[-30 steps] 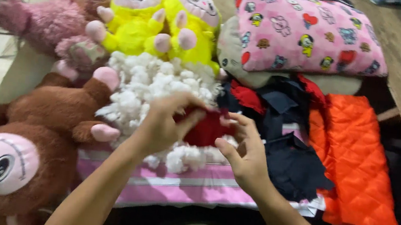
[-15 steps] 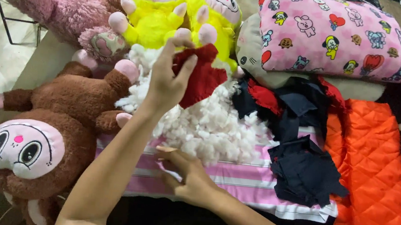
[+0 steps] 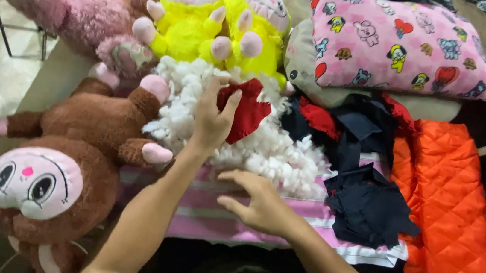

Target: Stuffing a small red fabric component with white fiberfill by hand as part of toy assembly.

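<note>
Red fabric scrap (image 3: 250, 112) on white fluffy stuffing heap (image 3: 271, 151), brown plush monkey w/ pink face (image 3: 66, 160), two yellow plush dolls (image 3: 222, 23), pink cartoon-print pillow (image 3: 397, 44), orange quilted cloth (image 3: 447, 200), pink-striped sheet (image 3: 204, 217).

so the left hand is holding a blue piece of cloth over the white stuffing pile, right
Not quite: in the head view the left hand holds a red piece of cloth, not a blue one, over the white stuffing pile.
</note>
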